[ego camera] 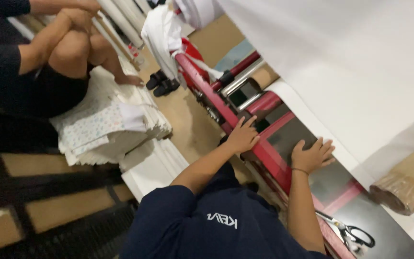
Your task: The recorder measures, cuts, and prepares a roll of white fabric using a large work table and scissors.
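Two hands, left hand (pixel 242 136) and right hand (pixel 311 156), resting flat on red frame (pixel 264 151), scissors (pixel 353 235) nearby, white fabric (pixel 350 62) above

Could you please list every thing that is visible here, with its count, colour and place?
frame rail: one, red, diagonal through the middle
white sheet: one, wide, upper right
cardboard roll: one, brown, right edge
scissors: one pair, black handles, bottom right
fabric stack: one, white and patterned, on the floor at left
seated person: one, dark clothes, on that stack, upper left
shoes: one pair, black, on the floor
left hand: bare, resting on the rail
right hand: bare, on the dark panel beside the rail
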